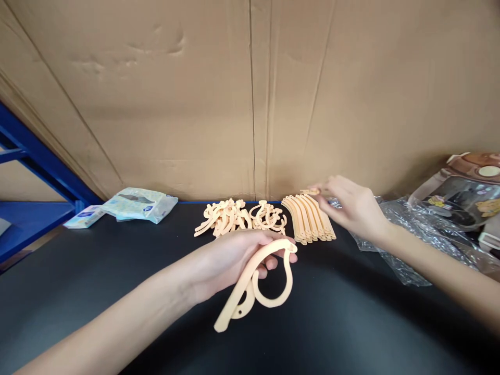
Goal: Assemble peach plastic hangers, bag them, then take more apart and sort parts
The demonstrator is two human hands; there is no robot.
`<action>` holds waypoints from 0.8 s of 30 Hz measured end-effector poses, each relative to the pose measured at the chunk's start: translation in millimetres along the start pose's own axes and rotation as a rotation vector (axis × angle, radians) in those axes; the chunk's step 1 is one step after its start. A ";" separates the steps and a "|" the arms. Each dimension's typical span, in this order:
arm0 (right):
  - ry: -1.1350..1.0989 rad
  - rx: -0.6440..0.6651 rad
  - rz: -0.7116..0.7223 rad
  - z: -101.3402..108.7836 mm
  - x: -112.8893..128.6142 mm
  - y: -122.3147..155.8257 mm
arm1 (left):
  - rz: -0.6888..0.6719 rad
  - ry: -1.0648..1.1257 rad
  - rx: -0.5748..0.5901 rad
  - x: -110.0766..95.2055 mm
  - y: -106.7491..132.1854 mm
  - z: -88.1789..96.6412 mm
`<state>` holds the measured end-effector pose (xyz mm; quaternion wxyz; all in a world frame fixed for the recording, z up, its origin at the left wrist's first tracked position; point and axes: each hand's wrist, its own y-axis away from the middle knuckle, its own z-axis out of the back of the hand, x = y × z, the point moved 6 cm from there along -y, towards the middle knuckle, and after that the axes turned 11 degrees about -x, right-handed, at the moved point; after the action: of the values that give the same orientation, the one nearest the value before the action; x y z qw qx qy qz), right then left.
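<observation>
My left hand [226, 260] is closed around a peach-coloured plastic hook-shaped part [258, 284], held above the black table [117, 291] near the middle. My right hand [351, 205] reaches to the far end of a neat row of straight peach strips [308, 224], its fingertips pinched on the tip of one strip. A loose pile of curved peach hook parts [238, 216] lies just beyond my left hand, against the cardboard wall.
A cardboard wall [250, 94] backs the table. Packets in pale blue wrapping [136, 204] lie at the back left beside a blue metal shelf frame [35, 172]. Crumpled clear plastic bags [422, 234] and a brown lidded container [464, 187] sit at the right.
</observation>
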<state>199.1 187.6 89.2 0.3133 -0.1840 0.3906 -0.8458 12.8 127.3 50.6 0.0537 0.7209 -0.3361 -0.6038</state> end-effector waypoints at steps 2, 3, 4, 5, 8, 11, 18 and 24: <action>0.028 0.069 0.160 -7.5 9.2 14.2 | -0.001 -0.027 -0.006 2.6 -1.4 -0.7; 0.039 0.098 0.210 -11.2 11.5 21.4 | -0.015 -0.045 -0.016 3.2 -1.7 -0.7; 0.052 0.113 0.248 -14.2 12.9 28.0 | -0.037 -0.056 -0.024 3.1 -1.7 -0.8; 0.064 0.126 0.278 -17.1 13.7 33.8 | -0.058 -0.057 -0.035 3.0 -1.6 -0.5; 0.091 0.151 0.333 -23.7 14.1 45.8 | -0.089 -0.046 -0.102 3.1 -0.9 3.3; 0.079 0.174 0.307 -24.9 12.7 48.6 | -0.148 -0.101 -0.164 0.0 0.5 6.1; -0.565 0.297 -0.329 -11.9 48.6 31.0 | -0.465 -0.024 -0.053 -19.9 9.1 -9.2; -1.272 0.564 -0.748 -21.7 107.3 34.7 | -0.539 -0.057 -0.028 -28.2 16.3 -6.3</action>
<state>121.5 109.8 55.8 0.2064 -0.6652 -0.1804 -0.6945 10.4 128.2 83.6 -0.1085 0.7664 -0.1249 -0.6207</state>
